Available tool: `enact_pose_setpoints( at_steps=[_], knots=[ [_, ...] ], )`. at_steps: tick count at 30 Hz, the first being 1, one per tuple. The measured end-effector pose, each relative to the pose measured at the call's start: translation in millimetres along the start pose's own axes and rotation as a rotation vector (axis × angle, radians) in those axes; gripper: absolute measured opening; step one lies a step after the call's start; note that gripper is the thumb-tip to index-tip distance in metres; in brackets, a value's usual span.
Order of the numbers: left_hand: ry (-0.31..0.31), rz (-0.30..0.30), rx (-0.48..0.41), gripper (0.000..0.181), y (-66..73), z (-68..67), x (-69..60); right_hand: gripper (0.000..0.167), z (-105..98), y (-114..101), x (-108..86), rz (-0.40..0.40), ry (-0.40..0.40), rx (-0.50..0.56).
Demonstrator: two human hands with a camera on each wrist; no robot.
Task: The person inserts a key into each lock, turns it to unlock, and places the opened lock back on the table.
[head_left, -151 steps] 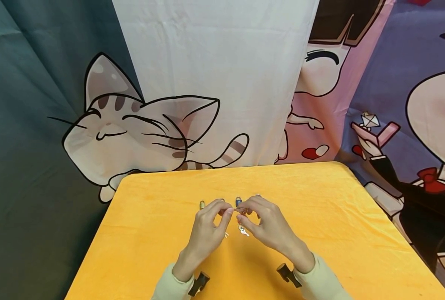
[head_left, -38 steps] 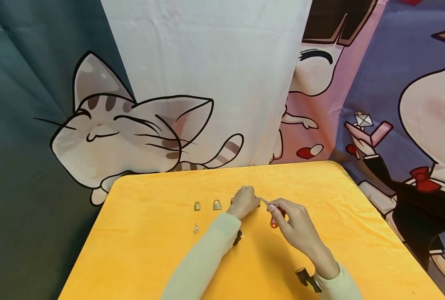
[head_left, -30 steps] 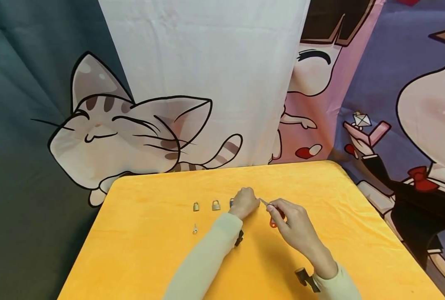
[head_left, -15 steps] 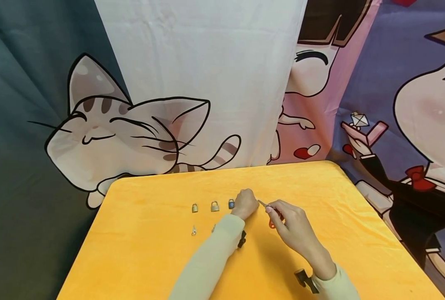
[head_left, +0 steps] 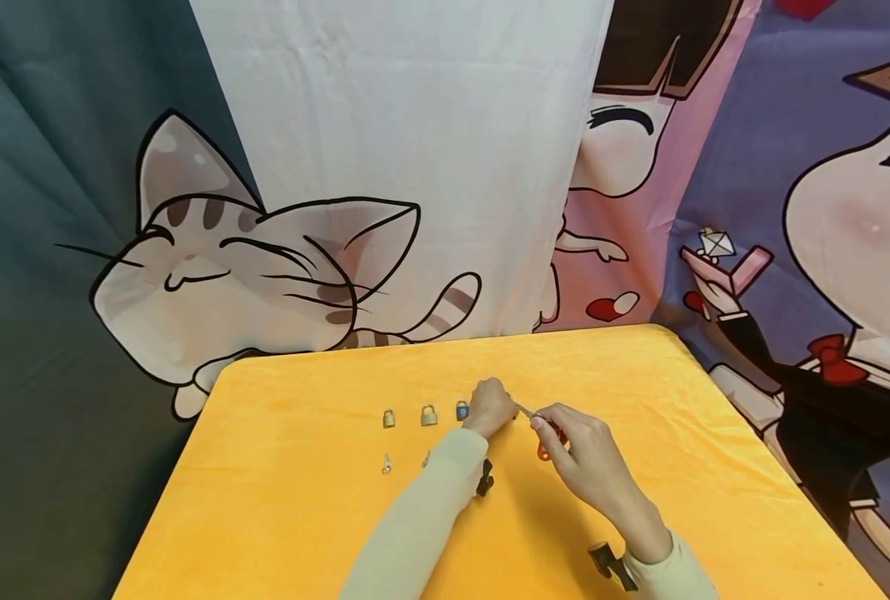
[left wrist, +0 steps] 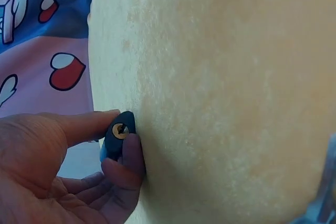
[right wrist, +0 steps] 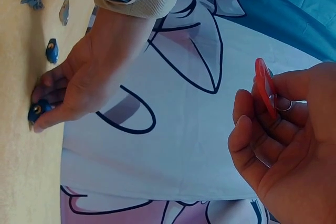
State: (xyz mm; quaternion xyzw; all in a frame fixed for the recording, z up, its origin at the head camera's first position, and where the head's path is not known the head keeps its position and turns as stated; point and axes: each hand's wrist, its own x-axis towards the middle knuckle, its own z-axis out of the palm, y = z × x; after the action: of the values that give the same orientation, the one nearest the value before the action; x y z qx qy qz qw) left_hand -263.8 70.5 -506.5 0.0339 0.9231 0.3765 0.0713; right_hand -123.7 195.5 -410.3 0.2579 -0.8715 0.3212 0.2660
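Observation:
My left hand (head_left: 492, 406) pinches a dark blue padlock (left wrist: 110, 148) between thumb and fingers on the yellow cloth. Its brass keyhole (left wrist: 120, 130) faces the left wrist camera. Just to the right, my right hand (head_left: 583, 446) is raised, pinching a metal key (head_left: 523, 409) that points left at the left hand. A red key tag (right wrist: 265, 87) and a ring hang from that key. In the head view the left hand hides most of its padlock, so contact between key and lock cannot be told.
Left of my left hand stand a small brass padlock (head_left: 389, 419), a larger brass-coloured padlock (head_left: 429, 416) and a blue padlock (head_left: 462, 410). A small key (head_left: 387, 464) and another key (head_left: 426, 458) lie nearer, the second partly behind my sleeve. Printed curtains (head_left: 430, 125) hang behind the table.
Five seconds ago both hands met over the table with keys between them. Since then my left hand has gone to a padlock and the right has moved rightward. Over the last second both barely move.

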Motion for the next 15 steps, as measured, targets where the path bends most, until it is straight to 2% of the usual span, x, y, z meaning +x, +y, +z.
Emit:
enact_pose_setpoints(
  at_steps=[4, 7, 15],
  knots=[
    [0.025, 0.009, -0.009, 0.028, 2.3, -0.5, -2.6, 0.015, -1, -1, -0.3, -0.005, 0.006, -0.002],
    [0.034, 0.015, -0.027, 0.023, 5.7, -2.7, -3.5, 0.016, -3, -2, 0.2, -0.008, 0.014, 0.001],
    [0.030, 0.043, -0.121, 0.033, 15.6, -18.2, -6.5, 0.017, -5, -6, 1.5, -0.012, 0.024, 0.002]
  ],
)
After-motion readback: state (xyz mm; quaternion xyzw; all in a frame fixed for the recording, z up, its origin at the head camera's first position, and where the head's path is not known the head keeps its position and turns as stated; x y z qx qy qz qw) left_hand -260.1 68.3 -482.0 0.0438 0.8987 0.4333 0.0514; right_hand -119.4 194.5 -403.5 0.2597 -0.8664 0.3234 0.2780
